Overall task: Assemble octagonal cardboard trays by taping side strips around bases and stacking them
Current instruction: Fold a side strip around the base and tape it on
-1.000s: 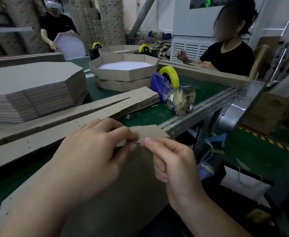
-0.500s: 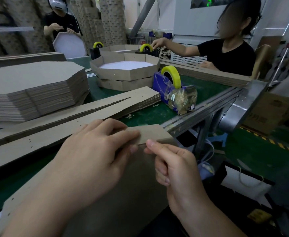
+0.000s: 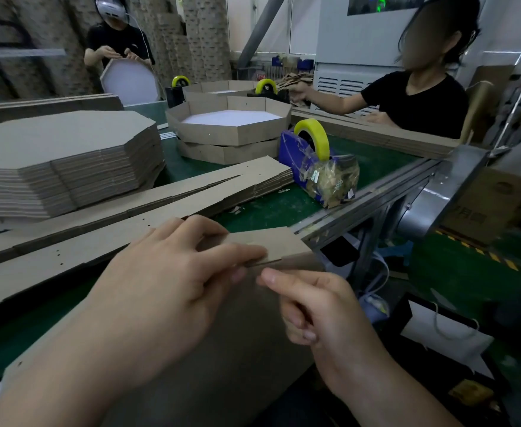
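Since the earlier frame the right hand (image 3: 323, 312) has slipped off the side strip (image 3: 271, 243) and now hovers just beside its end, thumb and forefinger in a narrow, empty grip. The left hand (image 3: 173, 282) pinches the strip's end against the edge of the base (image 3: 237, 349), at the near edge of the desk (image 3: 271, 208). Beyond the strip, farther across the desk, stand the blue tape dispenser (image 3: 302, 158), finished trays (image 3: 231, 127) stacked behind it, and a pile of bases (image 3: 65, 155).
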